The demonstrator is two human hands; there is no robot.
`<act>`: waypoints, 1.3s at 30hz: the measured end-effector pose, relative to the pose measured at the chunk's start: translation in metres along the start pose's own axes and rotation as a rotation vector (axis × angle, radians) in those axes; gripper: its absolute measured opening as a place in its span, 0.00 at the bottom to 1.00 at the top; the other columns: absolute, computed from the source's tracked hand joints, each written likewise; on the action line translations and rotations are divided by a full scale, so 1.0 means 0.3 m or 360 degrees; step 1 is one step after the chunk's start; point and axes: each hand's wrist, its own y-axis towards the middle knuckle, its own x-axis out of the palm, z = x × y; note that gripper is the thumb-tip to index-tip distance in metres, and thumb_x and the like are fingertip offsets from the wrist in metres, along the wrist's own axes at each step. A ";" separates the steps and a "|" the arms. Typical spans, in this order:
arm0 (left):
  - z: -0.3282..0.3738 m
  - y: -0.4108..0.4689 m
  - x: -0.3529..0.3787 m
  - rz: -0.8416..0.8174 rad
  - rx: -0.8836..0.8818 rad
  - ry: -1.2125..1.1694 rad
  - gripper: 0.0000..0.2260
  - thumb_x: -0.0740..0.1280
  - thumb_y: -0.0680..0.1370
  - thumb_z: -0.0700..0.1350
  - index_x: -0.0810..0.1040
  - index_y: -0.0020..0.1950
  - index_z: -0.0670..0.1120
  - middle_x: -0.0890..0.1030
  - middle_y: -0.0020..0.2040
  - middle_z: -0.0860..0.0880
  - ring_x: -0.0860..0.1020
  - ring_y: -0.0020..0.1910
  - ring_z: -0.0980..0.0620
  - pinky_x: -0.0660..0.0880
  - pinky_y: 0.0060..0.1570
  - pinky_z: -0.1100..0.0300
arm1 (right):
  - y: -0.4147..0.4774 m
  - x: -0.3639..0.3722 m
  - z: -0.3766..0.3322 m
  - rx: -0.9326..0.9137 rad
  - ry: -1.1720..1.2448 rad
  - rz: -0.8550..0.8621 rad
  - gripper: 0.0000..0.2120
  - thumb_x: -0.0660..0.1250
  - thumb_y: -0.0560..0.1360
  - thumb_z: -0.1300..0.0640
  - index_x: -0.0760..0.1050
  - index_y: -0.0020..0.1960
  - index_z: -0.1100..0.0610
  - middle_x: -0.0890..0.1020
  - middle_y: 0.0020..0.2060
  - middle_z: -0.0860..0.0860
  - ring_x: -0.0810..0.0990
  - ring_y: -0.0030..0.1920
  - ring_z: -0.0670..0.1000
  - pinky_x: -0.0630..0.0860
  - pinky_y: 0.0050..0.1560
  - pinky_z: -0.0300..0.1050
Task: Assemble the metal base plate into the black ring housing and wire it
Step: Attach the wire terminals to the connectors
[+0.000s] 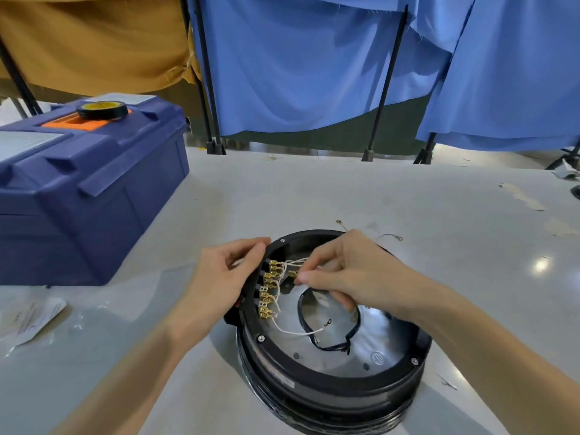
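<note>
Black ring housing, on grey table: holds metal plate, brass terminals along left wall, white wires, black cable. Left hand grips housing rim; right hand pinches one of the white wires. Blue toolbox, lid shut, tape roll on top.

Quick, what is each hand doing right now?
Left hand: grips the black ring housing at its rim.
Right hand: pinches a white wire by the gold terminals.
</note>
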 end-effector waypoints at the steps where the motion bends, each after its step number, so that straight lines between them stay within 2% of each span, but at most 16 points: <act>1: -0.010 -0.007 0.004 -0.0013 -0.0009 -0.0044 0.08 0.67 0.79 0.44 0.84 0.55 0.50 0.86 0.48 0.56 0.83 0.49 0.60 0.77 0.46 0.71 | 0.008 0.011 0.001 0.0001 -0.0019 -0.0037 0.08 0.68 0.79 0.54 0.82 0.45 0.58 0.73 0.19 0.53 0.67 0.21 0.47 0.76 0.44 0.36; 3: -0.025 -0.015 0.010 -0.0004 -0.0002 -0.0111 0.09 0.67 0.79 0.44 0.84 0.56 0.50 0.86 0.48 0.56 0.83 0.49 0.59 0.78 0.48 0.68 | 0.020 0.027 -0.001 0.0023 -0.0017 -0.0107 0.08 0.68 0.79 0.53 0.82 0.46 0.56 0.73 0.19 0.54 0.67 0.21 0.46 0.71 0.42 0.28; 4: -0.030 -0.017 0.013 0.0013 0.0005 -0.0130 0.09 0.67 0.79 0.43 0.84 0.57 0.50 0.86 0.48 0.55 0.83 0.50 0.58 0.79 0.50 0.67 | 0.026 0.034 -0.003 0.0038 -0.0027 -0.0134 0.07 0.68 0.79 0.52 0.81 0.46 0.54 0.73 0.20 0.55 0.66 0.21 0.46 0.72 0.39 0.29; 6: -0.040 -0.017 0.016 0.0049 0.0013 -0.0155 0.09 0.68 0.79 0.43 0.84 0.56 0.50 0.86 0.48 0.55 0.84 0.50 0.58 0.79 0.51 0.65 | 0.036 0.047 -0.006 0.0074 -0.0064 -0.0175 0.07 0.67 0.79 0.53 0.81 0.45 0.54 0.74 0.20 0.55 0.64 0.20 0.46 0.76 0.37 0.40; 7: -0.044 -0.017 0.018 0.0063 0.0014 -0.0172 0.09 0.68 0.79 0.43 0.84 0.56 0.51 0.86 0.48 0.55 0.84 0.49 0.58 0.79 0.50 0.65 | 0.039 0.054 -0.009 0.0095 -0.0060 -0.0192 0.08 0.67 0.79 0.55 0.81 0.45 0.56 0.75 0.20 0.55 0.63 0.19 0.46 0.74 0.33 0.42; 9: -0.050 -0.017 0.021 0.0086 0.0017 -0.0194 0.08 0.68 0.78 0.44 0.85 0.54 0.52 0.86 0.47 0.55 0.84 0.49 0.58 0.79 0.50 0.63 | 0.043 0.062 -0.013 0.0141 0.0000 -0.0217 0.08 0.66 0.79 0.58 0.80 0.43 0.59 0.79 0.24 0.57 0.61 0.18 0.46 0.64 0.23 0.38; 11: -0.056 -0.017 0.025 0.0108 0.0016 -0.0226 0.08 0.69 0.78 0.44 0.85 0.53 0.53 0.86 0.48 0.55 0.83 0.50 0.57 0.78 0.53 0.59 | 0.046 0.063 -0.015 0.0167 0.0081 -0.0243 0.09 0.65 0.79 0.61 0.79 0.43 0.63 0.82 0.29 0.59 0.63 0.17 0.46 0.59 0.22 0.36; 14: -0.062 -0.017 0.030 0.0122 -0.0004 -0.0278 0.08 0.69 0.78 0.44 0.85 0.54 0.52 0.86 0.49 0.54 0.83 0.52 0.55 0.78 0.57 0.54 | 0.056 0.053 -0.015 0.0228 0.0243 -0.0379 0.10 0.64 0.80 0.63 0.78 0.46 0.69 0.81 0.31 0.59 0.65 0.16 0.45 0.58 0.18 0.34; 19: -0.062 -0.020 0.035 0.0133 0.0011 -0.0314 0.08 0.69 0.78 0.44 0.85 0.54 0.52 0.86 0.49 0.54 0.83 0.52 0.56 0.78 0.58 0.53 | 0.075 0.047 -0.019 0.0326 0.0390 -0.0569 0.09 0.63 0.81 0.63 0.77 0.46 0.68 0.78 0.29 0.58 0.65 0.16 0.44 0.55 0.16 0.34; 24: -0.060 -0.023 0.038 0.0155 0.0022 -0.0350 0.08 0.68 0.78 0.42 0.85 0.55 0.49 0.86 0.50 0.52 0.83 0.53 0.54 0.77 0.59 0.53 | 0.094 0.050 -0.013 0.0364 0.0470 -0.0614 0.08 0.63 0.81 0.62 0.77 0.46 0.67 0.77 0.29 0.58 0.64 0.16 0.45 0.55 0.16 0.34; 31: -0.061 -0.024 0.043 0.0166 0.0044 -0.0355 0.08 0.68 0.78 0.41 0.85 0.55 0.49 0.86 0.49 0.54 0.83 0.52 0.57 0.78 0.57 0.60 | 0.108 0.053 -0.008 0.0428 0.0505 -0.0611 0.09 0.64 0.80 0.62 0.77 0.45 0.67 0.76 0.26 0.56 0.65 0.16 0.44 0.56 0.15 0.34; 35: -0.058 -0.024 0.047 0.0201 0.0035 -0.0364 0.08 0.68 0.78 0.40 0.85 0.54 0.48 0.86 0.49 0.53 0.83 0.51 0.56 0.78 0.58 0.57 | 0.124 0.055 -0.018 0.0538 0.0603 -0.0609 0.11 0.63 0.79 0.65 0.77 0.40 0.66 0.75 0.23 0.54 0.66 0.15 0.43 0.57 0.14 0.31; 39: -0.053 -0.028 0.047 0.0200 0.0011 -0.0373 0.08 0.69 0.78 0.40 0.85 0.54 0.48 0.86 0.49 0.53 0.83 0.52 0.55 0.77 0.60 0.54 | 0.125 0.056 -0.023 0.0568 0.0646 -0.0602 0.11 0.62 0.80 0.66 0.76 0.39 0.66 0.74 0.23 0.53 0.65 0.15 0.42 0.57 0.14 0.31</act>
